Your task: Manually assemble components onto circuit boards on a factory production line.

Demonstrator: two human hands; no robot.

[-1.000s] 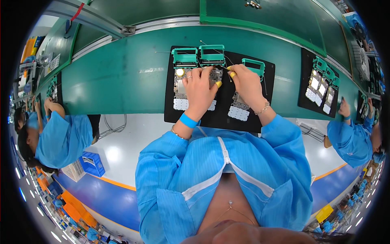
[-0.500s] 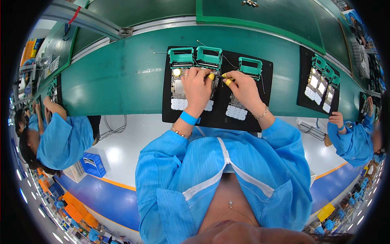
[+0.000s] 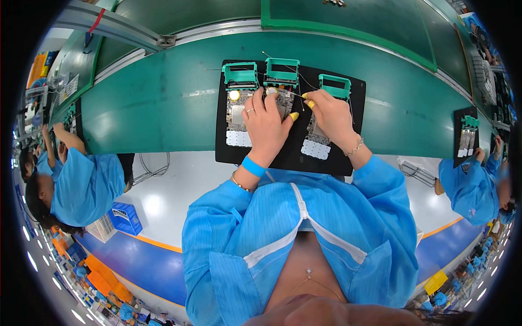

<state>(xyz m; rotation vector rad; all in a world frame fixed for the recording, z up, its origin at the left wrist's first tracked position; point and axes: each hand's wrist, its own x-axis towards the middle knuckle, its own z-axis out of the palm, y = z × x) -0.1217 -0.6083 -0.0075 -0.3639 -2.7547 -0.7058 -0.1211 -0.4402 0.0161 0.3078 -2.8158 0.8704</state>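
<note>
1. The right grip pinches a thin silver stick. It is too small for me to tell what kind.
2. The left grip has its fingers spread, palm down, over the middle board. One fingertip is right at a round, pale disc.
3. That board is gray and speckled. A green frame is at its far end. The hand hides much of the rest.
4. The stick points left from the right fingertips, toward the disc.
5. A left board and a right board have white near ends. All three are on a black mat.
6. The mat lies on a long green counter.
7. People in blue sit off to the left and right. A blue crate is on the floor.
</note>
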